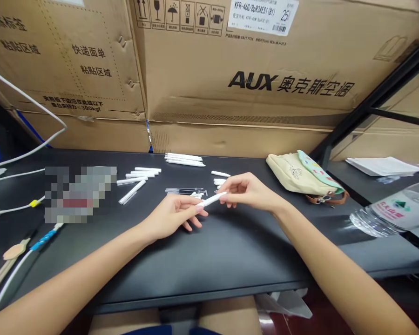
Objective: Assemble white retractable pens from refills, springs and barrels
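Both my hands meet over the middle of a dark table (230, 251) and hold one white pen (212, 199) between them. My left hand (174, 215) pinches its lower left end, fingers curled. The fingers of my right hand (246, 190) close round its upper right end. Just behind the hands lie clear refills (185, 190) and small white pen parts (219, 181). Farther back rests a row of white pens (184, 159), and to the left lies a loose group of white pen barrels (138, 177).
Large cardboard boxes (237, 93) wall off the back of the table. A cream pouch (305, 174) lies at the right, a plastic water bottle (387, 214) lies farther right, and papers (382, 165) sit on a side shelf. White cables (24, 153) run along the left.
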Available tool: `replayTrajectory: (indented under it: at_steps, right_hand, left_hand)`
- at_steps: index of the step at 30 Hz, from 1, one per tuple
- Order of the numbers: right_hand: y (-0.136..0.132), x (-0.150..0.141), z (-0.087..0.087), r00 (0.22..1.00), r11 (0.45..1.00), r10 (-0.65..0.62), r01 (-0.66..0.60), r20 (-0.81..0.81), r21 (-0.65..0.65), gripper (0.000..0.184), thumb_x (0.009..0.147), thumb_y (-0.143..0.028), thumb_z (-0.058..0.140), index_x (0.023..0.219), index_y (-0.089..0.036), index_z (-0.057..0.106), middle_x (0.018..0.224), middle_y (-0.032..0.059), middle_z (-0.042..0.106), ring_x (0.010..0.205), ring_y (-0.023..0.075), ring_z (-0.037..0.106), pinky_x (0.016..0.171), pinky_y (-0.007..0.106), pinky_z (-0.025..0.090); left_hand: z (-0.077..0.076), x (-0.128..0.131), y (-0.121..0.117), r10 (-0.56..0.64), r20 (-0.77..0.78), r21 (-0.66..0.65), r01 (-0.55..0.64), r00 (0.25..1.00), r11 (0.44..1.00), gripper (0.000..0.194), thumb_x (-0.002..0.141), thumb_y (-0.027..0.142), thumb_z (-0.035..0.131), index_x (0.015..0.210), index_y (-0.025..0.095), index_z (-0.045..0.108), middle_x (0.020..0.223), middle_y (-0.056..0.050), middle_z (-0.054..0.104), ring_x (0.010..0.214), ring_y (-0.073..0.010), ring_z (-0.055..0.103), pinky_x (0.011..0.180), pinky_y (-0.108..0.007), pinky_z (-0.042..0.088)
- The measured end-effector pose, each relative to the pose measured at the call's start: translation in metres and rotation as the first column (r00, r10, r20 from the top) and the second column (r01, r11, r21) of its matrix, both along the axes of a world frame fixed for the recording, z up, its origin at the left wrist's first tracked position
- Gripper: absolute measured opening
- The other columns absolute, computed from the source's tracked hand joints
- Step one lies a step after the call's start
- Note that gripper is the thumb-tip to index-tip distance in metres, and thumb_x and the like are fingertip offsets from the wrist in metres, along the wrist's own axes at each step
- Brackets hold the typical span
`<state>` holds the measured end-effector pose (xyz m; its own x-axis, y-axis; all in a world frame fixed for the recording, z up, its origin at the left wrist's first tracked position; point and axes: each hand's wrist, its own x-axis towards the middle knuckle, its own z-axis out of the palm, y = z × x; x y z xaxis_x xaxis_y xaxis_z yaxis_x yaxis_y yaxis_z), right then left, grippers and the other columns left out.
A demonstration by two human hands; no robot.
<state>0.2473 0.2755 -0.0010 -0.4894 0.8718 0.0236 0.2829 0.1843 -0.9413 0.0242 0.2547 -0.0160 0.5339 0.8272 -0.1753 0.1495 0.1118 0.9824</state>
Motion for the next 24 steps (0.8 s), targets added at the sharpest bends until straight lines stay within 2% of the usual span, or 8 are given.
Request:
replayTrajectory:
  at_steps: [4, 6, 8, 10, 13, 16, 21, 24]
  right_hand:
    - [0.000, -0.002, -0.001, 0.996, 0.999, -0.024, 0.021, 0.089, 0.035, 0.039, 0.080, -0.047, 0.058, 0.056, -0.016, 0.059, 0.044, -0.0016, 0.055, 0.041, 0.0083, 0.050, 0.047, 0.022, 0.043]
    - [0.000, -0.002, -0.002, 0.997, 0.999, -0.026, 0.024, 0.072, 0.027, 0.037, 0.080, -0.048, 0.058, 0.062, -0.016, 0.060, 0.047, -0.0015, 0.056, 0.042, 0.0081, 0.051, 0.047, 0.022, 0.044]
    - [-0.001, -0.002, -0.001, 1.000, 1.000, -0.006, 0.006, 0.003, -0.004, 0.030, 0.075, -0.045, 0.065, 0.078, -0.015, 0.062, 0.059, 0.0001, 0.063, 0.049, 0.0101, 0.057, 0.049, 0.022, 0.046]
    - [-0.001, -0.003, -0.001, 0.999, 1.000, 0.016, -0.017, -0.038, -0.022, 0.033, 0.069, -0.041, 0.072, 0.087, -0.015, 0.063, 0.068, 0.0018, 0.067, 0.056, 0.0120, 0.061, 0.051, 0.023, 0.048]
    - [-0.002, -0.005, -0.004, 1.000, 0.999, -0.011, 0.010, -0.027, -0.031, 0.031, 0.072, -0.044, 0.069, 0.071, -0.014, 0.063, 0.058, 0.0017, 0.064, 0.051, 0.0115, 0.059, 0.049, 0.023, 0.048]
    - [-0.001, -0.010, -0.008, 0.997, 0.998, -0.063, 0.062, -0.039, -0.033, 0.041, 0.077, -0.051, 0.060, 0.059, -0.014, 0.059, 0.047, 0.0005, 0.059, 0.042, 0.0105, 0.055, 0.044, 0.024, 0.046]
    - [-0.001, -0.013, -0.010, 0.990, 0.999, -0.032, 0.027, -0.135, -0.037, 0.028, 0.069, -0.039, 0.072, 0.082, -0.015, 0.066, 0.065, 0.0018, 0.066, 0.054, 0.0123, 0.061, 0.051, 0.025, 0.051]
    - [-0.003, -0.016, -0.011, 0.983, 0.998, -0.057, 0.058, -0.173, 0.002, 0.022, 0.066, -0.033, 0.075, 0.075, -0.014, 0.067, 0.065, 0.0021, 0.066, 0.056, 0.0125, 0.061, 0.055, 0.026, 0.052]
  left_hand:
    - [0.000, 0.000, 0.000, -0.010, 0.000, 0.001, 0.010, 1.000, 1.000, 0.031, 0.078, 0.037, 0.062, 0.095, 0.011, 0.066, 0.092, -0.012, 0.071, 0.063, -0.0136, 0.064, 0.052, -0.021, 0.049]
    - [0.000, 0.000, 0.001, -0.006, -0.004, -0.005, 0.006, 1.000, 1.000, 0.032, 0.077, 0.037, 0.062, 0.096, 0.011, 0.066, 0.093, -0.012, 0.071, 0.063, -0.0137, 0.064, 0.052, -0.022, 0.049]
    - [0.000, 0.000, 0.001, 0.004, -0.007, -0.003, -0.004, 1.000, 1.000, 0.034, 0.077, 0.037, 0.062, 0.098, 0.011, 0.066, 0.094, -0.012, 0.071, 0.063, -0.0139, 0.064, 0.053, -0.022, 0.050]
    - [0.001, 0.000, 0.000, 0.015, -0.020, 0.022, -0.014, 1.000, 1.000, 0.034, 0.077, 0.038, 0.061, 0.098, 0.012, 0.067, 0.093, -0.012, 0.071, 0.062, -0.0143, 0.064, 0.052, -0.023, 0.050]
    - [0.002, -0.001, -0.002, 0.042, -0.067, 0.142, -0.032, 0.997, 0.989, 0.031, 0.077, 0.039, 0.059, 0.094, 0.014, 0.069, 0.087, -0.010, 0.071, 0.060, -0.0142, 0.063, 0.051, -0.022, 0.049]
    - [0.001, -0.001, -0.003, 0.079, -0.104, 0.249, -0.051, 0.991, 0.967, 0.029, 0.078, 0.037, 0.059, 0.094, 0.016, 0.071, 0.084, -0.008, 0.071, 0.059, -0.0135, 0.063, 0.050, -0.021, 0.047]
    - [0.000, 0.001, -0.004, 0.051, -0.078, 0.210, -0.034, 0.996, 0.977, 0.030, 0.079, 0.036, 0.058, 0.098, 0.017, 0.070, 0.085, -0.007, 0.072, 0.057, -0.0135, 0.063, 0.049, -0.021, 0.047]
    - [0.003, 0.000, -0.003, 0.113, -0.084, 0.293, -0.084, 0.990, 0.952, 0.025, 0.077, 0.036, 0.061, 0.092, 0.018, 0.072, 0.081, -0.005, 0.072, 0.061, -0.0143, 0.063, 0.057, -0.022, 0.049]
